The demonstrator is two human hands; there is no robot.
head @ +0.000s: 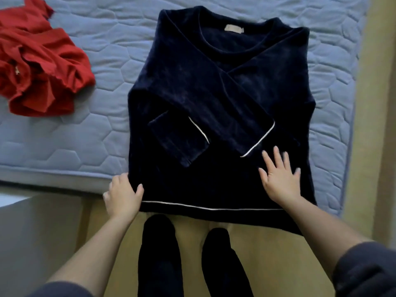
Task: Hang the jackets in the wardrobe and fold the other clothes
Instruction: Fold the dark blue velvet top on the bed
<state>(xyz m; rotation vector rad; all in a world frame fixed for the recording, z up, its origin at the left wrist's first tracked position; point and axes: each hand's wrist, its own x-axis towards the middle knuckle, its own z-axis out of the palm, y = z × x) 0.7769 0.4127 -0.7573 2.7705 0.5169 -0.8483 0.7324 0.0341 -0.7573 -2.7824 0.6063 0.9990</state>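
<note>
Navy top and red garment, one each; left grip pinches the top's hem, right grip presses it flat-handed.

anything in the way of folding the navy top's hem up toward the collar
Nothing visible. The left hand grips the navy top by its lower edge, the right hand rests flat on it. The red garment lies apart on the mattress.

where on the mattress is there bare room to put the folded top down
Bare mattress lies between the red garment and the navy top, widest along the near edge below the red garment. A narrow strip runs right of the top. The near middle is crowded: left hand grips its edge, right hand presses flat.
</note>
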